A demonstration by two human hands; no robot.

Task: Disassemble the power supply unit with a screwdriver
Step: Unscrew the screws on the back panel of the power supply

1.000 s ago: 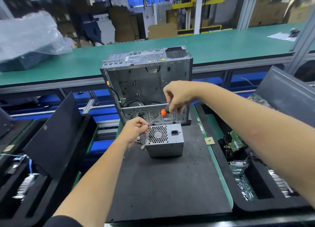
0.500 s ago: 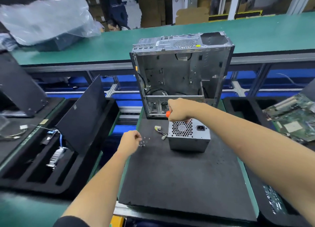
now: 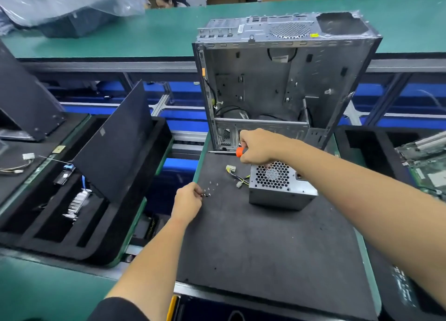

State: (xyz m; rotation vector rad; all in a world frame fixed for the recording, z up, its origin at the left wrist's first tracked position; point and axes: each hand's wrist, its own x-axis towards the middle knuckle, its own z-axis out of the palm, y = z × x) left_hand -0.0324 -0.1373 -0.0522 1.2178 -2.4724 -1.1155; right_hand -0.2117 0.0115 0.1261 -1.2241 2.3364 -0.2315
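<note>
Head view: counter (image 3: 169, 31) w/ green top runs across the back; nearer, a black foam mat (image 3: 265, 243) carries the work. Empty PC case (image 3: 277, 79) stands upright at the mat's far edge, open side toward the camera, bare grey metal inside, a few black cables low down. Black foam trays (image 3: 79, 212) sit left of the mat, one w/ its lid propped up.

PSU (image 3: 281, 188) sits on the mat just in front of the case, right of centre: small grey metal box, honeycomb fan grille on the upward-facing end w/ fan hub visible behind it, AC socket beside the grille partly hidden by the right forearm. Its wire bundle (image 3: 237, 176), yellow/black w/ white plugs, trails out left onto the mat.

Right hand (image 3: 259, 148) hovers over the PSU's far top edge, grip clenched around the screwdriver (image 3: 231, 152); orange collar pokes out of the fist, shaft points left, roughly level.

Left hand (image 3: 188, 197) is at the mat's left edge, fingertips pinching at a screw (image 3: 205, 195). More loose screws (image 3: 212, 187) lie just beside it, well left of the PSU.
</note>
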